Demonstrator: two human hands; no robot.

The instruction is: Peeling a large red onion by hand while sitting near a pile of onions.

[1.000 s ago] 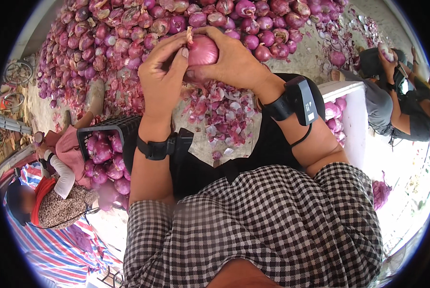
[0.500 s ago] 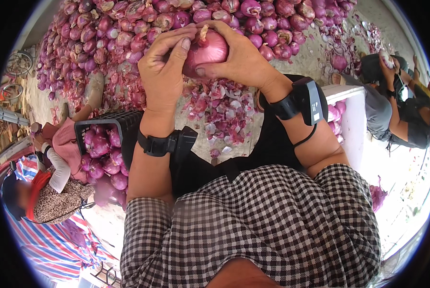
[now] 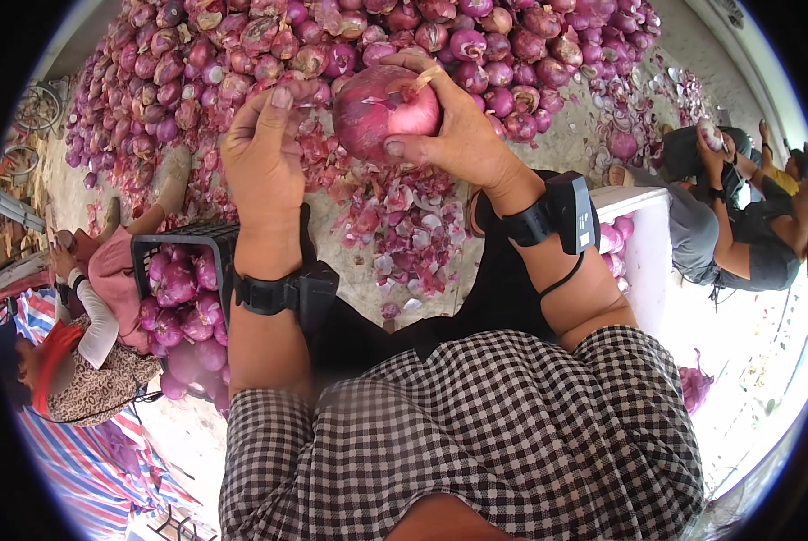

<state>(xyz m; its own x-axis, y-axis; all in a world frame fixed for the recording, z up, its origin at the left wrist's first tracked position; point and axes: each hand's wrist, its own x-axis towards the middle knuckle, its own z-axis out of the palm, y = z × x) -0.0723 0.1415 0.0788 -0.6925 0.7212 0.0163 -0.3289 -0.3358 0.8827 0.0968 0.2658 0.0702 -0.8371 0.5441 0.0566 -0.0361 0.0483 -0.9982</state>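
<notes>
A large red onion with a dry stem tip sits in my right hand, the thumb on its near side and the fingers round its far side. Its skin is partly dull purple, partly bright pink and glossy. To the left, apart from the onion, is my left hand, thumb pressed toward the curled fingers. Whatever may be pinched there is hard to make out against the reddish background. Loose onion skins lie on the floor beneath both hands.
A large heap of red onions spreads ahead. A black crate of onions stands at my left, a white box with onions at my right. One person sits at the left; others sit at the right.
My left hand has come off the onion and moved left and down. The onion, still in my right hand, has turned and shows more dull purple skin.
</notes>
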